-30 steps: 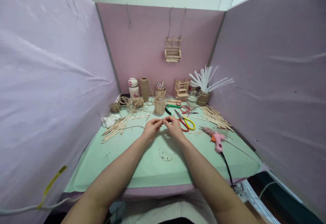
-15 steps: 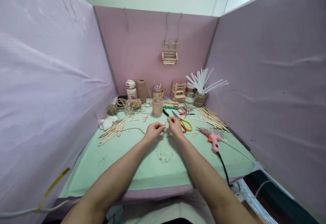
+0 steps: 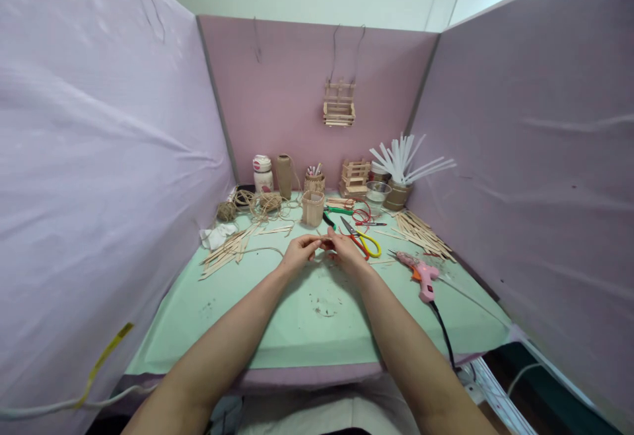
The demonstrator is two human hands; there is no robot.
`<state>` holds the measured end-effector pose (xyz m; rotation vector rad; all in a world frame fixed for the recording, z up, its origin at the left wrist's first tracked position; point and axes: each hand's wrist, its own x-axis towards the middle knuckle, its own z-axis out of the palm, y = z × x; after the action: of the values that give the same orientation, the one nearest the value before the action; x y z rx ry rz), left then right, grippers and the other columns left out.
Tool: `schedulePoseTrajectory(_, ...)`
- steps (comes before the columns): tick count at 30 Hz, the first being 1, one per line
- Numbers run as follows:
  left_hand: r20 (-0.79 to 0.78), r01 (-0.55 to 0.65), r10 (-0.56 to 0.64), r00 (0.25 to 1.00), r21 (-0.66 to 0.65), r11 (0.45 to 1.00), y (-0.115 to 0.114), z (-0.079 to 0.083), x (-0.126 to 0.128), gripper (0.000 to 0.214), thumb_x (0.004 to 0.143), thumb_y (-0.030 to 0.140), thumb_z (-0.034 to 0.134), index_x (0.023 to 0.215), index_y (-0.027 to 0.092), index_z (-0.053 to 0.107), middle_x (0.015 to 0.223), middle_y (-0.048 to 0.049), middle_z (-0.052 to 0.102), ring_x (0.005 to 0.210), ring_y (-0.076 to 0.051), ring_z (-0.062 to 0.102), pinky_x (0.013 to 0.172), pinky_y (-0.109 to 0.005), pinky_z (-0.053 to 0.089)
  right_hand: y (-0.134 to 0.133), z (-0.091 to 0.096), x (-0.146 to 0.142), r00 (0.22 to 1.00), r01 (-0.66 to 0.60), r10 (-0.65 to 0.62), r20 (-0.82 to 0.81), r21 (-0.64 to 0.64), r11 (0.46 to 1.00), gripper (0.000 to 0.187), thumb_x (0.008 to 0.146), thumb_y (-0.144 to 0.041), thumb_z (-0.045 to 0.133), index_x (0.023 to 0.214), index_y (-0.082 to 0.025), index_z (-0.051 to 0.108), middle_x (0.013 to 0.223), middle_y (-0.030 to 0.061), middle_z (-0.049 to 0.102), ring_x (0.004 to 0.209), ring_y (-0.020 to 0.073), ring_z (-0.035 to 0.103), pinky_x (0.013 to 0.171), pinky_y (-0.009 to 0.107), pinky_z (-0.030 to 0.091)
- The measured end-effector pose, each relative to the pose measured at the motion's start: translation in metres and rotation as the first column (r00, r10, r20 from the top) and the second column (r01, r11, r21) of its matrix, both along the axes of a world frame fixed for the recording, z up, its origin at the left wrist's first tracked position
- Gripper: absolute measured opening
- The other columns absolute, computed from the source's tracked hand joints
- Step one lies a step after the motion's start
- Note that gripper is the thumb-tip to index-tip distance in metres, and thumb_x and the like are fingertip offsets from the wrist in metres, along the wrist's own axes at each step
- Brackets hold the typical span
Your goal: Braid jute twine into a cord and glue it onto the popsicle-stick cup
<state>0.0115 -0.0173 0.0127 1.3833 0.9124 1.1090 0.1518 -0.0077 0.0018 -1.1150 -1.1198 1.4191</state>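
A strand of twine point(image 3: 265, 249) runs over the table from the left into my left hand point(image 3: 298, 252), whose fingers are pinched on it. My right hand point(image 3: 347, 251) is also closed, its fingertips meeting the left ones at the twine; the end between them is mostly hidden. Just beyond my hands stands a small cup made of wooden sticks point(image 3: 313, 209). Scissors point(image 3: 368, 243) with red and yellow handles lie open close to my right hand. Green-handled pliers point(image 3: 329, 220) lie partly behind it.
A pink glue gun point(image 3: 426, 276) lies at right, its cord over the front edge. Wooden sticks point(image 3: 225, 258) are spread left, and more sticks point(image 3: 423, 234) right. Tangled twine point(image 3: 257, 204), a jar point(image 3: 263, 174) and a pot of white glue sticks point(image 3: 399, 192) stand behind. A stick swing point(image 3: 339, 113) hangs above.
My hands have come together, the right fingers lowering toward the left ones, still at the twine. The whole view has shifted slightly, so the table's things appear further right.
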Motion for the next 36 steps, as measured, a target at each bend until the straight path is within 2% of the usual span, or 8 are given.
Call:
schedulePoseTrajectory(7,-0.023,0.085,-0.086,0.996,-0.015,0.996,-0.001,-0.007,0.006,0.026,0.065,0.038,0.066,0.073,0.014,0.062,0.061,-0.0015,0.06,0.052,-0.01,0.051,0.052,-0.023,0.038,-0.003,0.002,0.001,0.989,-0.03,0.042,-0.142,0.083,0.996,0.037,0.057,-0.049,0.073,0.072,-0.018,0.06,0.068,0.0003,0.059,0.061,0.012,0.055,0.056,0.025,0.045)
schedulePoseTrajectory(14,-0.068,0.021,-0.015,0.998,0.088,0.996,0.0,-0.008,0.004,0.024,0.069,0.037,0.064,0.071,0.014,0.066,0.06,-0.0012,0.059,0.054,-0.01,0.047,0.056,-0.023,0.037,-0.001,-0.001,0.0,0.989,0.004,0.009,-0.146,0.083,0.997,0.036,0.057,-0.046,0.074,0.07,-0.018,0.056,0.061,-0.0038,0.054,0.054,0.0092,0.051,0.052,0.022,0.04)
schedulePoseTrajectory(21,-0.043,0.042,-0.038,0.998,0.098,0.994,-0.004,-0.002,0.004,0.019,0.065,0.035,0.067,0.069,0.016,0.069,0.066,-0.003,0.062,0.061,-0.012,0.049,0.062,-0.025,0.041,0.002,-0.005,-0.001,0.979,0.134,-0.123,-0.165,0.062,0.989,0.034,0.061,-0.047,0.068,0.07,-0.019,0.051,0.055,-0.0037,0.055,0.046,0.0089,0.048,0.049,0.024,0.04)
schedulePoseTrajectory(27,-0.084,0.059,-0.043,0.996,0.192,0.98,-0.001,-0.006,0.004,0.022,0.069,0.036,0.064,0.073,0.015,0.07,0.076,-0.0058,0.064,0.065,-0.013,0.051,0.063,-0.025,0.042,0.005,-0.009,0.003,0.986,0.166,-0.166,-0.005,0.063,0.984,0.033,0.067,-0.051,0.06,0.069,-0.019,0.052,0.053,-0.002,0.054,0.044,0.0107,0.046,0.047,0.024,0.036)
schedulePoseTrajectory(29,-0.081,-0.024,0.045,0.996,0.25,0.968,0.003,-0.009,0.003,0.022,0.069,0.036,0.065,0.072,0.015,0.07,0.081,-0.0065,0.064,0.069,-0.013,0.053,0.063,-0.024,0.041,0.005,-0.01,0.005,0.953,0.207,-0.231,0.197,0.136,0.969,0.034,0.073,-0.053,0.052,0.067,-0.019,0.053,0.052,-0.0004,0.055,0.045,0.0122,0.046,0.047,0.025,0.035)
schedulePoseTrajectory(31,-0.077,-0.128,0.15,0.986,0.243,0.962,0.007,-0.013,0.001,0.023,0.068,0.037,0.065,0.073,0.014,0.069,0.076,-0.0053,0.063,0.065,-0.012,0.052,0.059,-0.023,0.04,0.005,-0.01,0.006,0.858,0.253,-0.347,0.379,0.276,0.927,0.033,0.077,-0.05,0.048,0.068,-0.018,0.054,0.055,0.0013,0.056,0.05,0.0144,0.048,0.051,0.027,0.037)
schedulePoseTrajectory(33,-0.085,-0.187,0.203,0.975,0.174,0.967,0.011,-0.015,-0.002,0.026,0.069,0.038,0.064,0.078,0.014,0.069,0.069,-0.0029,0.062,0.053,-0.009,0.048,0.051,-0.022,0.037,0.003,-0.008,0.005,0.781,0.24,-0.445,0.438,0.448,0.861,0.025,0.078,-0.042,0.049,0.076,-0.018,0.055,0.066,0.0029,0.058,0.059,0.016,0.052,0.057,0.028,0.04)
schedulePoseTrajectory(36,-0.084,-0.21,0.22,0.972,0.113,0.971,0.014,-0.017,-0.006,0.028,0.07,0.038,0.062,0.084,0.014,0.067,0.069,-0.0012,0.063,0.04,-0.006,0.041,0.042,-0.021,0.033,-0.002,-0.004,0.0,0.785,0.09,-0.458,0.417,0.655,0.75,0.02,0.078,-0.028,0.052,0.095,-0.019,0.056,0.09,0.0059,0.056,0.072,0.016,0.054,0.063,0.028,0.043)
